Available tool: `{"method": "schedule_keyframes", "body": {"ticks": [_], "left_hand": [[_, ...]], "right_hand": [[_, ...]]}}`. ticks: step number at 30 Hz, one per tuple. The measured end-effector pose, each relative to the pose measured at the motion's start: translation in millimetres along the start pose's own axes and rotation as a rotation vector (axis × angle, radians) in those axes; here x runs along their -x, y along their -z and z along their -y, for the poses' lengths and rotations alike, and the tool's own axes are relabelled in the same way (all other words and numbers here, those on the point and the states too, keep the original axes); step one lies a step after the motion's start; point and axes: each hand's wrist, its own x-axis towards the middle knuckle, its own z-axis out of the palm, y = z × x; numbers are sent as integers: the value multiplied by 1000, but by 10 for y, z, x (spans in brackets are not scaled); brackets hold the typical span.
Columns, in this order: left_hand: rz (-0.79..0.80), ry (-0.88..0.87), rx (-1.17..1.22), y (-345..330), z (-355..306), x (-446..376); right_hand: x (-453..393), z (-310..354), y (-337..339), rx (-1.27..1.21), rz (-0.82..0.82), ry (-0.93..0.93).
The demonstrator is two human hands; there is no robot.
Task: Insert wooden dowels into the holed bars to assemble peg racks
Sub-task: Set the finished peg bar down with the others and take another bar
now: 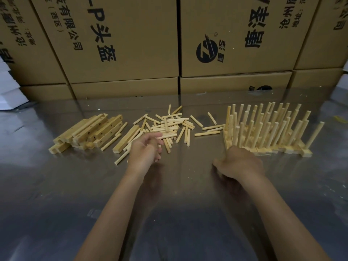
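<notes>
A pile of loose wooden dowels (169,127) lies at the middle of the metal table (178,204). Left of it is a stack of holed bars (88,132), and one single bar (125,141) lies between stack and dowels. Finished peg racks (267,129) with upright dowels stand at the right. My left hand (146,150) hovers over the near edge of the dowel pile, fingers relaxed, holding nothing I can see. My right hand (239,162) is just in front of the racks' near left corner with fingers curled; whether it holds anything is hidden.
Stacked cardboard boxes (178,44) with printed characters form a wall along the table's far edge. White sheets or boxes (9,91) sit at the far left. A few stray dowels (207,131) lie between the pile and the racks.
</notes>
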Motion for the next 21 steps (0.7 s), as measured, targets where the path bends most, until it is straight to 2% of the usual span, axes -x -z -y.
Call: {"method": "schedule_keyframes", "body": {"ticks": [3,5,8,11,14,21], "left_hand": [[-242,-105,-283,212,69,-126],[-331,-128,-459,397,130,-203],[-345,-107,-634,593,201,-277],[-273,-89,-783,613,263,-288],[-293,-77,-778,591,286,-294],[-433,6,-565,624,223,-310]], "right_hand": [[77,167,-133,2,-74,139],[121,251,-210,-40,-150,245],[178,348,-310,-113,-218,380],[186,376,-367,-152,-219,407],[157,351,-387,-186,-227,409],[133,339,-434,-225,-248,384]]}}
